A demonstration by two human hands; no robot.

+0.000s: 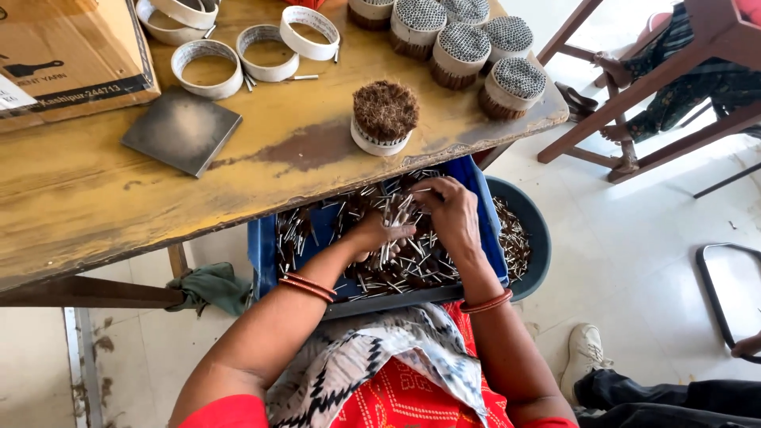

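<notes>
Blue tray (pixel 265 246) of loose sticks (pixel 412 265), kept under the table (pixel 119 190). A bundle of sticks (pixel 392 214) is clasped by left hand (pixel 379 235); right hand (pixel 450 212) pinches strays. Ends are best evened before lifting.

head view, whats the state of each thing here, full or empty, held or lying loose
left hand: closed around a bunch of sticks
right hand: fingers down among the loose sticks
blue tray: heaped with sticks
empty rings: hollow, lying on the table
filled rings: packed, standing upright
brown bundle: upright, ring at its base
</notes>
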